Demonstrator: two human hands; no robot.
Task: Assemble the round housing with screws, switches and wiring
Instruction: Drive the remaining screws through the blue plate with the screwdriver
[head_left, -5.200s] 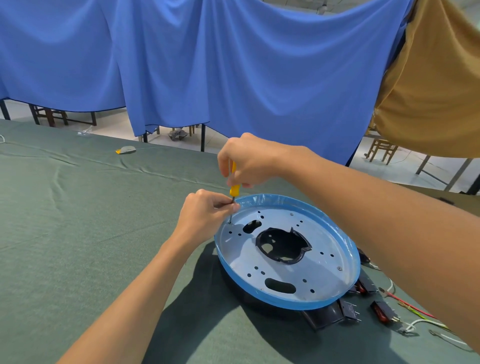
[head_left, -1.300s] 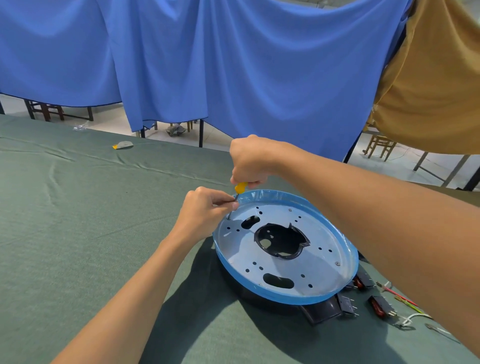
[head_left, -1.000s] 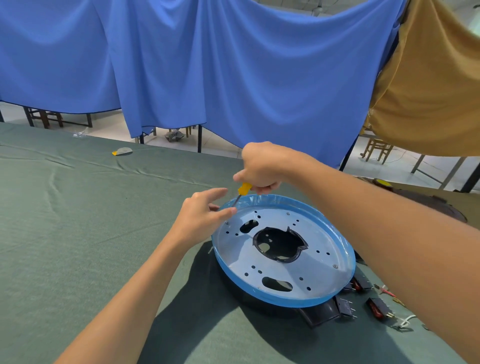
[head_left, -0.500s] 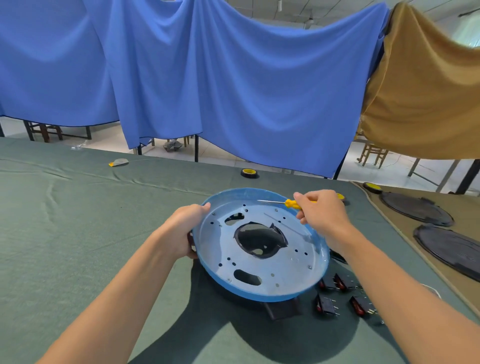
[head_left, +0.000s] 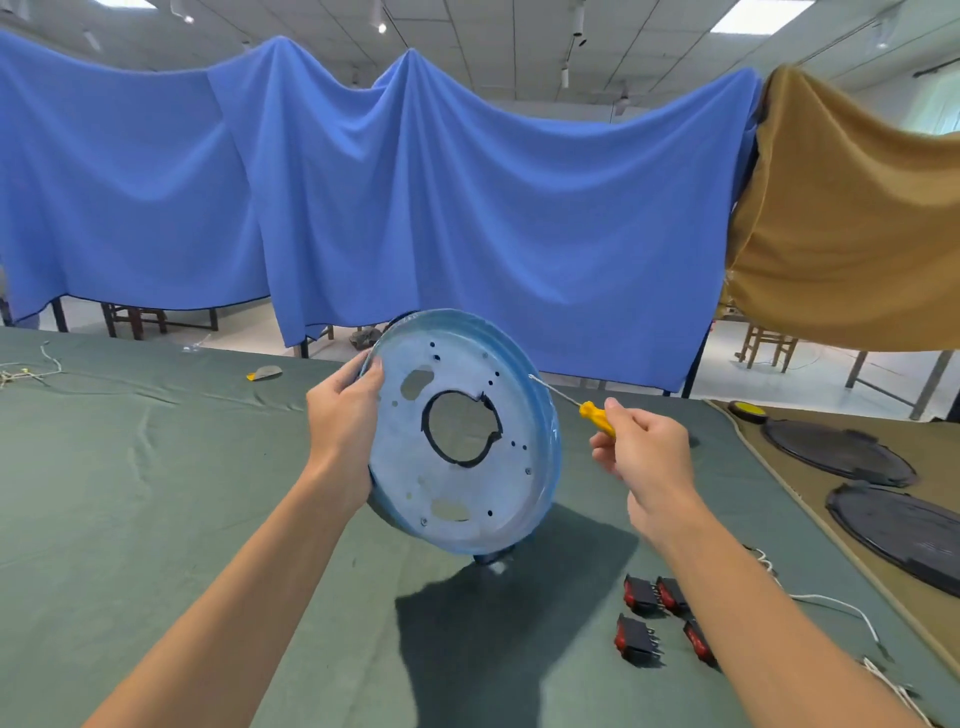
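Up off the green cloth-covered table (head_left: 130, 493), the round, pale blue metal housing (head_left: 462, 447) is tilted almost on edge, its dished face drilled with small holes around a large black-rimmed central opening. At its left rim the left hand (head_left: 343, 421) grips it, thumb curled over the lip; right of it, the right hand (head_left: 644, 452) pinches a yellow-handled screwdriver (head_left: 574, 402), whose thin steel shaft reaches the housing's right rim. Below lie four black rocker switches with red buttons (head_left: 654, 613).

Switches (head_left: 655, 613) on table (head_left: 156, 493) (right of housing (head_left: 467, 447))

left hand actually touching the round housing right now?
Touching. The head view shows the left hand gripping the round housing at its left rim, thumb on the face, fingers curled round the edge.
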